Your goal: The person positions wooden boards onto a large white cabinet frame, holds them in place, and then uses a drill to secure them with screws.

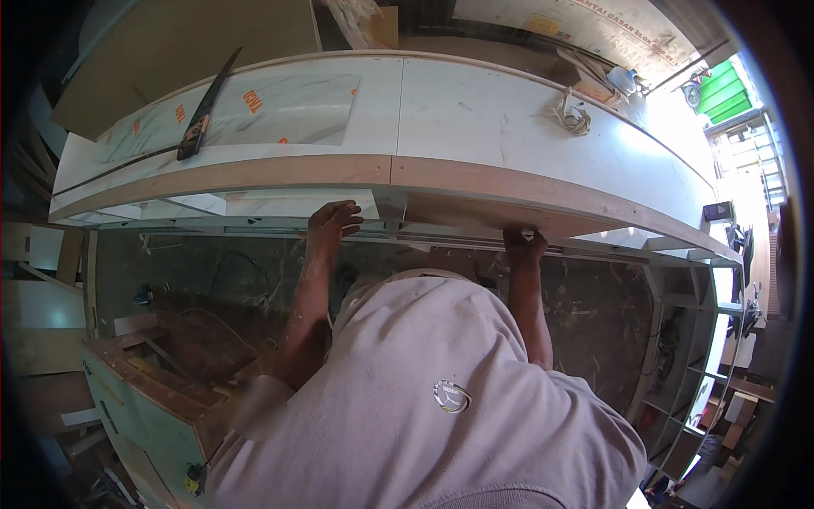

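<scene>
A long white cabinet carcass with a wooden front rail (305, 173) stretches across in front of me, its open compartments facing my body. My left hand (333, 220) is raised before the compartment left of the middle divider (391, 208); its fingers are loosely bent and apart, with nothing visible in them. My right hand (524, 244) is closed at the lower edge of a brown panel (500, 218) in the compartment right of the divider. The fingertips of that hand are partly in shadow.
A handsaw (206, 110) lies on a marble-patterned sheet (297, 110) on the cabinet top. A coiled cord (575, 117) rests further right. A greenish wooden box (140, 424) stands at lower left. A shelf frame (699, 356) rises at the right, and cables (242, 263) lie on the floor.
</scene>
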{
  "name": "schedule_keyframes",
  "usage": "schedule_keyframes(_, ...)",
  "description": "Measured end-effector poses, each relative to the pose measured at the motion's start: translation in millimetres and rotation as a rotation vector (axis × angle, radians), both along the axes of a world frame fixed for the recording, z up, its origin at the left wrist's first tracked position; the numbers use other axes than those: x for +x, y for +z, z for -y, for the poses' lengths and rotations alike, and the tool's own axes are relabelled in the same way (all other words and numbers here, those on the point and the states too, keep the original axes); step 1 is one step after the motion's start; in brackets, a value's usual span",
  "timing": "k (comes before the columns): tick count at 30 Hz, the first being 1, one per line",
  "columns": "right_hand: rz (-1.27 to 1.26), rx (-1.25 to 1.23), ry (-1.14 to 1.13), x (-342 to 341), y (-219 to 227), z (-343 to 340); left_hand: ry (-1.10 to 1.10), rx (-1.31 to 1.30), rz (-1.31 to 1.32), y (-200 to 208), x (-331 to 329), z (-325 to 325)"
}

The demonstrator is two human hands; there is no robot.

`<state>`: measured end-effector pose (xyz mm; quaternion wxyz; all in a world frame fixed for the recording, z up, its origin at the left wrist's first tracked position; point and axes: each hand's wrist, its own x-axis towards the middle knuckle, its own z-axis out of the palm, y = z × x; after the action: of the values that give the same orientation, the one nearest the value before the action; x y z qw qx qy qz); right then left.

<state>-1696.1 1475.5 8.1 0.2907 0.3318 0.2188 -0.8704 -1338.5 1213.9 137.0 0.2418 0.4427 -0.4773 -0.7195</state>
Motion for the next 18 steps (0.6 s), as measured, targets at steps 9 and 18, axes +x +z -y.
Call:
schedule_keyframes(9,-0.053,0.106,0.027,-2,-4,0,-0.005,0.043,0.070,-13,10,7)
schedule_keyframes(18,-0.061,0.023,0.024,-11,-21,-5,0.006,0.072,0.073,-26,26,9)
